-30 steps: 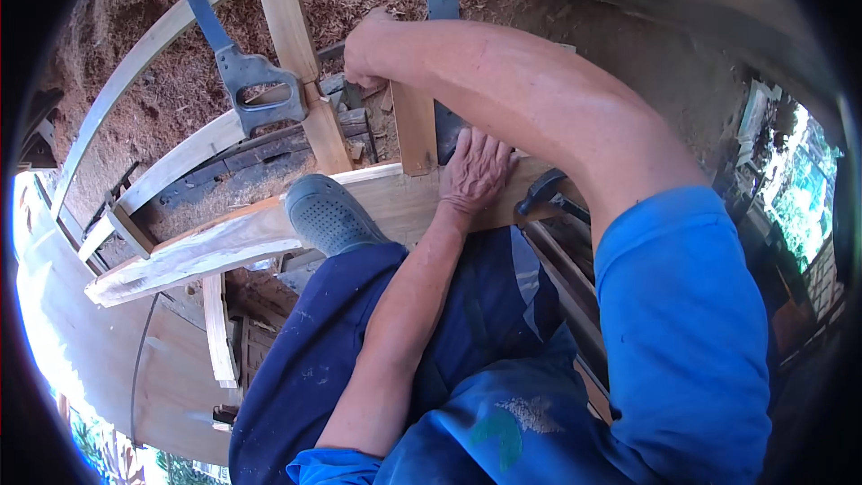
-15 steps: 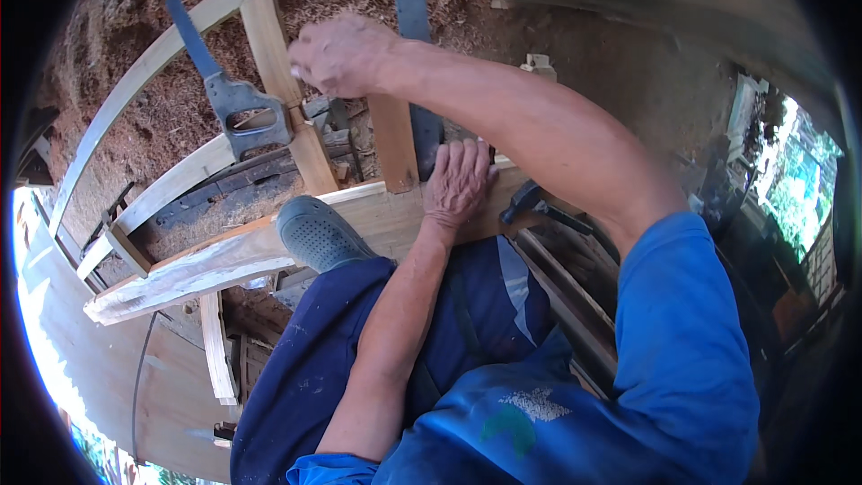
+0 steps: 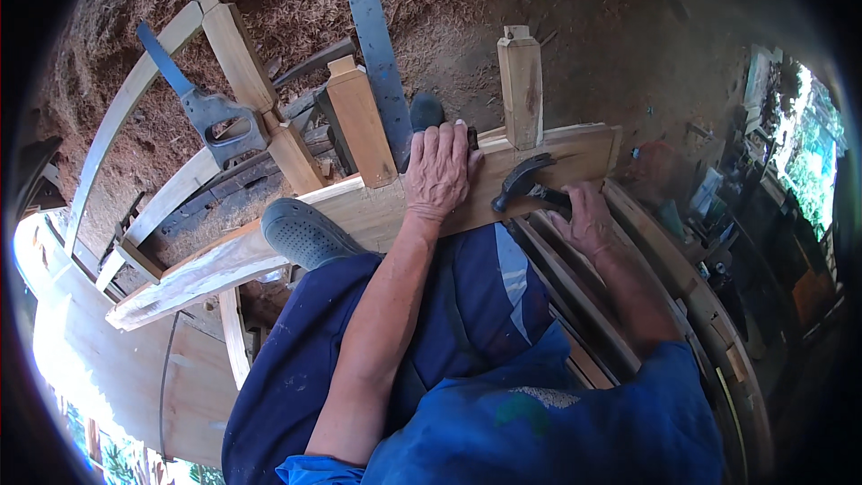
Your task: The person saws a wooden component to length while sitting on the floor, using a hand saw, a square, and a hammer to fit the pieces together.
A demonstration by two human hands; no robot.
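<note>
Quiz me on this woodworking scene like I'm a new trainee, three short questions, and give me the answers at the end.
1. True or false: the left hand and the right hand are both apart from the saw.
2. Which tool is the right hand at?
A) saw
B) hammer
C) square
3. Fill in the blank: on the beam, the clog is to the ____ of the left hand.

Key:
1. True
2. B
3. left
</note>
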